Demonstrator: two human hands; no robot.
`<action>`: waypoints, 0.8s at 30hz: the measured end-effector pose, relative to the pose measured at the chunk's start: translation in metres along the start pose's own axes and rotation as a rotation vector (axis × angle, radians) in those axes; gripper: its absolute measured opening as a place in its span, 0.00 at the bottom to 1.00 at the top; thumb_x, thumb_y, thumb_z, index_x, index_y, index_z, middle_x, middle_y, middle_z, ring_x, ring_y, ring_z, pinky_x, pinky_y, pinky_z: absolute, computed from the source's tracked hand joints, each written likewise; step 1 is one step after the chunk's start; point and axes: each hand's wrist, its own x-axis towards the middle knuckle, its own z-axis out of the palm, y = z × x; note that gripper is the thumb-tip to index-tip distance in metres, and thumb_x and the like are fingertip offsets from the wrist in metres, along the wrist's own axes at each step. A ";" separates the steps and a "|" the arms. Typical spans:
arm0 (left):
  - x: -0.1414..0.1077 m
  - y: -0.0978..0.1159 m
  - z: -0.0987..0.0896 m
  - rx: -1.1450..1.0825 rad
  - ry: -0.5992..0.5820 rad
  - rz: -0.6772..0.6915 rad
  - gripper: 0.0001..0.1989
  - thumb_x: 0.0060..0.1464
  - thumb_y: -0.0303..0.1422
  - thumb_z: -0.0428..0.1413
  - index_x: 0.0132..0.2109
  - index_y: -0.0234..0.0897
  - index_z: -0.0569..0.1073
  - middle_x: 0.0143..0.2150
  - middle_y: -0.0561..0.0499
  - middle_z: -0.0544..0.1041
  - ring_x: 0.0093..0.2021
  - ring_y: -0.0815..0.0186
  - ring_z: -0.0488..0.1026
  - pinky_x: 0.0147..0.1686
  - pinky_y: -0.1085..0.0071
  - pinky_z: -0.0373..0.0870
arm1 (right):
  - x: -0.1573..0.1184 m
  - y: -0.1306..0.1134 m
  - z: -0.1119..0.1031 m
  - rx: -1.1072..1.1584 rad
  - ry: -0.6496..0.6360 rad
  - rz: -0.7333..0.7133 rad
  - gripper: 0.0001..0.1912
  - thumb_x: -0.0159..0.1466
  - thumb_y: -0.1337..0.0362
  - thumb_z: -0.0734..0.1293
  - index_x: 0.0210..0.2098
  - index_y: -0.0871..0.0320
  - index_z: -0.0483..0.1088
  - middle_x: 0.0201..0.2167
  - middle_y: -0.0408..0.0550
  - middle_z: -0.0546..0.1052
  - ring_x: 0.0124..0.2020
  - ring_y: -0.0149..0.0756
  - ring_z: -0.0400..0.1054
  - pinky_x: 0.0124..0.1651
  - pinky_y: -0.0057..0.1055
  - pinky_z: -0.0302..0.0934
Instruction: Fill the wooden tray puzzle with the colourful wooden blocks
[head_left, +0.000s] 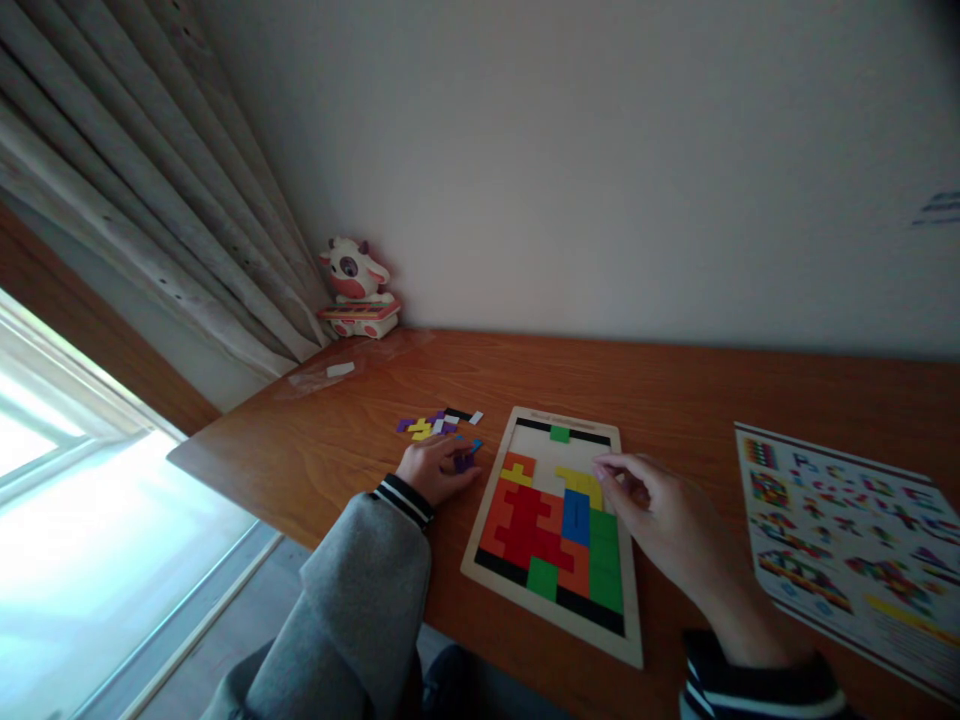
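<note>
A wooden puzzle board (pixel 630 600) lies on the desk, partly filled with red, orange, green, blue, black and yellow block pieces; its upper part shows bare pale wood around a green piece (pixel 560 434). My left hand (pixel 435 470) rests on the desk left of the board, fingers curled over purple and blue pieces (pixel 465 461). Just beyond it lies a small pile of yellow (pixel 420 428), purple, white and black pieces. Over the board's right edge is my right hand (pixel 652 495), its thumb and index finger pinched beside the yellow pieces; whatever is between them is too small to see.
A printed pattern sheet (pixel 847 540) lies at the right of the desk (pixel 675 390). At the back left corner stands a cow-shaped toy (pixel 360 290), with a white scrap (pixel 340 369) in front of it. A curtain (pixel 150 190) hangs at the left.
</note>
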 end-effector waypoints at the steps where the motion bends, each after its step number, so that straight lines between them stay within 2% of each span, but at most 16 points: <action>1: 0.003 0.007 0.000 -0.021 0.045 0.018 0.13 0.50 0.40 0.64 0.41 0.39 0.77 0.36 0.50 0.81 0.35 0.64 0.79 0.38 0.67 0.77 | 0.000 -0.002 0.001 0.019 -0.004 0.007 0.17 0.65 0.52 0.61 0.40 0.55 0.75 0.32 0.50 0.80 0.31 0.40 0.74 0.34 0.35 0.67; 3: 0.011 0.026 0.003 -0.112 0.095 0.053 0.12 0.50 0.38 0.64 0.41 0.38 0.77 0.36 0.50 0.81 0.35 0.65 0.78 0.39 0.69 0.77 | 0.000 -0.007 0.003 0.091 -0.032 0.033 0.17 0.65 0.51 0.61 0.41 0.55 0.75 0.34 0.51 0.81 0.32 0.41 0.75 0.35 0.36 0.68; 6: 0.025 0.057 0.015 -0.258 0.159 0.150 0.12 0.52 0.36 0.64 0.42 0.37 0.76 0.38 0.47 0.81 0.37 0.65 0.78 0.41 0.69 0.77 | -0.001 -0.016 0.009 0.299 -0.113 0.094 0.20 0.65 0.49 0.62 0.48 0.55 0.73 0.43 0.53 0.80 0.41 0.42 0.76 0.43 0.37 0.69; 8: 0.036 0.075 0.026 -0.335 0.131 0.269 0.11 0.54 0.37 0.62 0.43 0.38 0.76 0.38 0.47 0.81 0.39 0.64 0.78 0.41 0.68 0.77 | -0.001 -0.022 0.012 0.442 -0.171 0.119 0.22 0.65 0.49 0.62 0.51 0.55 0.71 0.48 0.53 0.78 0.48 0.43 0.74 0.49 0.38 0.68; 11: 0.048 0.090 0.039 -0.382 0.055 0.422 0.11 0.57 0.35 0.59 0.47 0.39 0.75 0.42 0.46 0.80 0.42 0.63 0.77 0.45 0.66 0.76 | -0.002 -0.026 0.014 0.563 -0.205 0.113 0.21 0.65 0.50 0.63 0.51 0.55 0.72 0.49 0.53 0.78 0.51 0.45 0.72 0.53 0.42 0.67; 15: 0.053 0.093 0.046 -0.388 0.056 0.451 0.13 0.58 0.36 0.59 0.49 0.39 0.74 0.43 0.46 0.80 0.43 0.64 0.77 0.46 0.66 0.76 | -0.001 -0.025 0.013 0.568 -0.147 0.112 0.19 0.65 0.52 0.64 0.48 0.56 0.75 0.47 0.53 0.79 0.48 0.46 0.74 0.52 0.43 0.67; 20: 0.048 0.086 0.045 -0.382 0.016 0.479 0.10 0.59 0.35 0.58 0.47 0.39 0.75 0.45 0.46 0.80 0.45 0.64 0.77 0.47 0.67 0.77 | 0.000 -0.022 0.015 0.565 -0.149 0.163 0.17 0.63 0.52 0.65 0.44 0.56 0.76 0.43 0.51 0.81 0.44 0.44 0.76 0.47 0.39 0.70; 24: 0.045 0.074 0.043 -0.343 0.024 0.421 0.08 0.61 0.33 0.56 0.46 0.38 0.76 0.41 0.48 0.81 0.40 0.66 0.79 0.42 0.72 0.77 | 0.002 -0.023 0.007 0.474 -0.085 0.204 0.17 0.62 0.50 0.66 0.40 0.56 0.78 0.40 0.51 0.82 0.40 0.43 0.77 0.44 0.36 0.71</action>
